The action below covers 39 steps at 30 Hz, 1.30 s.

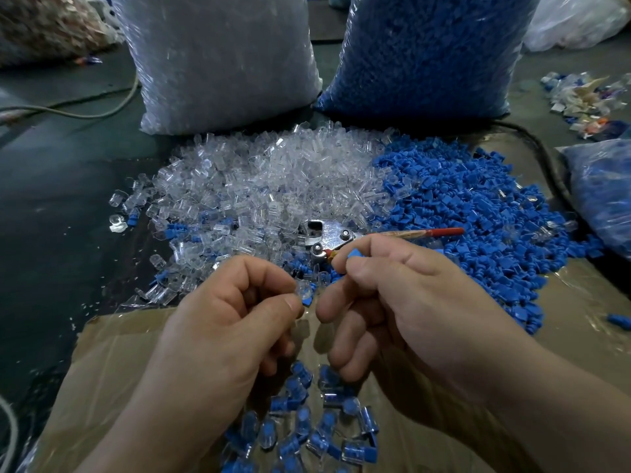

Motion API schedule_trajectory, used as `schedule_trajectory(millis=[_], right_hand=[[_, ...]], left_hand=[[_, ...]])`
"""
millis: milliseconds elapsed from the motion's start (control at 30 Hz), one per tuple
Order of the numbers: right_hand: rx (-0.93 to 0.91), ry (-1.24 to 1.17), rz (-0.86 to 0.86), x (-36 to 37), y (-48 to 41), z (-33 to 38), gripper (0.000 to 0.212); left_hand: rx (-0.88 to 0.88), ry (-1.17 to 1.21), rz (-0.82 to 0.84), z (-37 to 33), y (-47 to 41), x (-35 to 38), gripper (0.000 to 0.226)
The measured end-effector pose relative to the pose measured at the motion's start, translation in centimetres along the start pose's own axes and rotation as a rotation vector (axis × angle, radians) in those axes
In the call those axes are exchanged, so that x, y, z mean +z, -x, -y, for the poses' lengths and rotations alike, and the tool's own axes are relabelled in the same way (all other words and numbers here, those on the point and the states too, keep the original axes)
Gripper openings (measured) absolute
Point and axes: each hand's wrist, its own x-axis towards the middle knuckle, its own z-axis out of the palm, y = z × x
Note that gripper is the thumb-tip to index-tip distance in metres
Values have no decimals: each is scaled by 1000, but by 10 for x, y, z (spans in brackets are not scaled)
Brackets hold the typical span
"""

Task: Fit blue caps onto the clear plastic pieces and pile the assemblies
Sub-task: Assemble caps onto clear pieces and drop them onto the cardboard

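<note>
My left hand (225, 322) pinches a clear plastic piece (305, 290) between thumb and forefinger. My right hand (403, 302) pinches a blue cap (355, 255) just to the right of it; the two parts are apart. Behind the hands lies a heap of clear pieces (273, 186) and, to its right, a heap of blue caps (471, 213). Below my hands a pile of finished assemblies (307, 435), clear with blue inside, lies on brown cardboard (112, 363).
Metal pliers with red handles (341, 235) lie between the two heaps. A bag of clear pieces (222, 63) and a bag of blue caps (430, 52) stand at the back. Another bag (604, 196) sits at right, scrap (587, 100) beyond it, a cable (102, 110) at left.
</note>
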Motion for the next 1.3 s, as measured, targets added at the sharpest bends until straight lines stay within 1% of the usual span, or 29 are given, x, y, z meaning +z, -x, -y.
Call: schedule_trajectory(millis=[67, 100, 167, 233, 267, 300, 400, 433, 500, 600, 767, 867, 933, 1033, 1133, 1233, 1300], right_hand=[[-70, 138, -3, 0, 1, -1, 18], [-113, 247, -12, 1, 3, -1, 18], [-204, 453, -47, -1, 4, -2, 13], [-237, 495, -64, -4, 4, -3, 10], [-223, 470, -66, -5, 4, -4, 13], [-190, 396, -61, -5, 3, -4, 15], [-94, 13, 5, -4, -1, -1, 20], [-86, -65, 10, -4, -2, -1, 23], [-79, -127, 2, -6, -3, 1, 24], [-93, -109, 1, -6, -2, 2, 21], [-114, 43, 52, -6, -1, -1, 23], [-112, 162, 18, -6, 1, -1, 16], [-98, 135, 3, -6, 0, -1, 17], [-62, -23, 22, -6, -2, 0, 24], [5, -153, -4, -8, -3, 2, 22], [19, -103, -54, -8, -3, 2, 20], [-7, -59, -52, -5, -3, 0, 19]], left_hand=[[-6, 7, -1, 1, 0, 0, 30], [-9, 5, 0, 1, 0, 0, 31], [-19, 5, 8, 1, 0, 0, 32], [-22, 8, 11, 0, 1, 0, 32], [-22, 4, 11, 0, 1, 0, 32], [-22, 2, 14, -1, 2, 0, 32], [-22, 23, 14, 0, 2, 1, 31], [-20, 20, 12, 1, 1, 1, 31], [-19, 9, 11, 1, 1, 1, 32], [-23, 13, 14, 2, 1, 1, 30], [-27, 22, 7, 0, 1, 2, 30], [-39, 13, 12, -2, 1, 2, 20], [-44, 9, 10, -1, 1, 3, 16], [-33, 3, -1, 0, 0, 4, 18], [-24, -21, -4, 0, 0, 3, 15], [-20, -17, -1, 0, 0, 3, 13], [-18, -6, 5, 0, 0, 3, 17]])
